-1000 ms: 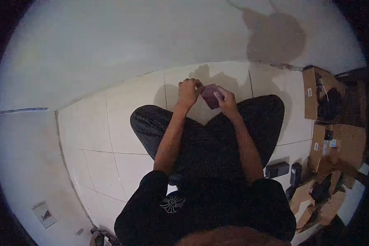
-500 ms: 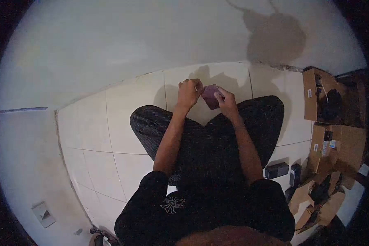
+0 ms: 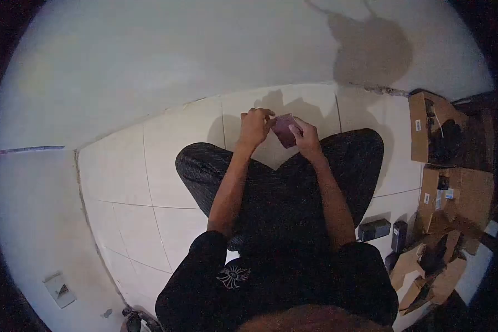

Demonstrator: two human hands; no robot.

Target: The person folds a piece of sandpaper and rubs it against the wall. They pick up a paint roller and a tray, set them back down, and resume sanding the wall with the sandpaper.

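A small purple, flat, roughly rectangular piece (image 3: 284, 131) is held up between my two hands, above my crossed legs. My right hand (image 3: 307, 137) grips its right side, with the thumb across the face. At its upper left corner, the fingers of my left hand (image 3: 254, 126) are bent and pinched together. Whether those fingertips hold the corner or something thin there is too small to tell.
Open cardboard boxes (image 3: 419, 133) with dark items inside stand along the right. Two dark blocks (image 3: 374, 230) lie on the tiled floor (image 3: 177, 182) beside my right knee. A wall (image 3: 166, 61) rises ahead, and a wall plate (image 3: 59, 290) is at lower left.
The fingers of my left hand have shifted slightly at the piece's upper left corner. My right hand and the purple piece are nearly unchanged.
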